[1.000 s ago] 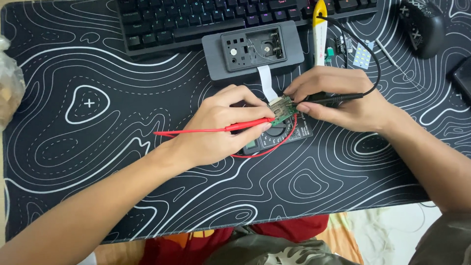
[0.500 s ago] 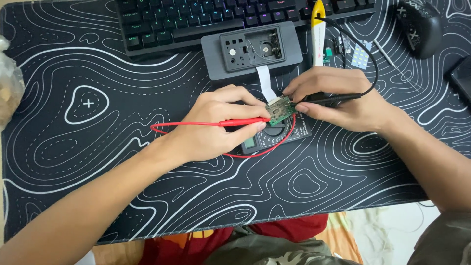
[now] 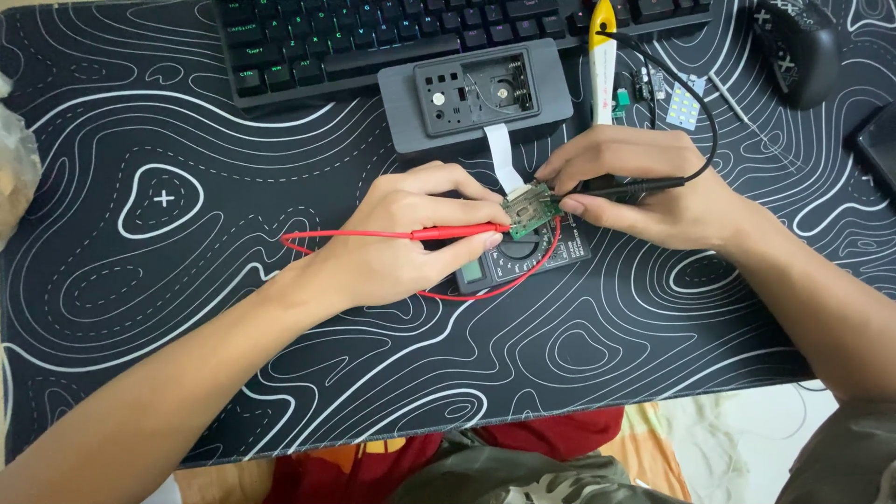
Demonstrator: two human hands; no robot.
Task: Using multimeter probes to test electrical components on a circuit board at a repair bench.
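While my knees and a red cloth (image 3: 523, 448) sit nearest to me under the desk edge, both forearms reach out over the black desk mat (image 3: 187, 308) with its white contour lines. My left hand (image 3: 411, 233) pinches the red multimeter probe (image 3: 457, 231) between thumb and fingers, its tip laid against the small green circuit board (image 3: 530, 209). Its red lead (image 3: 373, 235) loops back along the mat and under my palm. My right hand (image 3: 644, 187) grips the black probe (image 3: 621, 189) like a pen, tip meeting the same board from the other side, and its fingertips also steady the board's edge. Beneath the board lies the dark multimeter (image 3: 523, 257), dial and display partly visible.

I judge the board light, stiff and fragile; it would slide easily, so it is best held by its bare edges, away from solder joints and the white ribbon cable (image 3: 504, 159) running from it.

Farther out that ribbon leads to a grey opened casing (image 3: 476, 89). Beyond it sit a keyboard (image 3: 373, 37), a yellow-handled tool (image 3: 603, 56) and a dark mouse (image 3: 793, 47).
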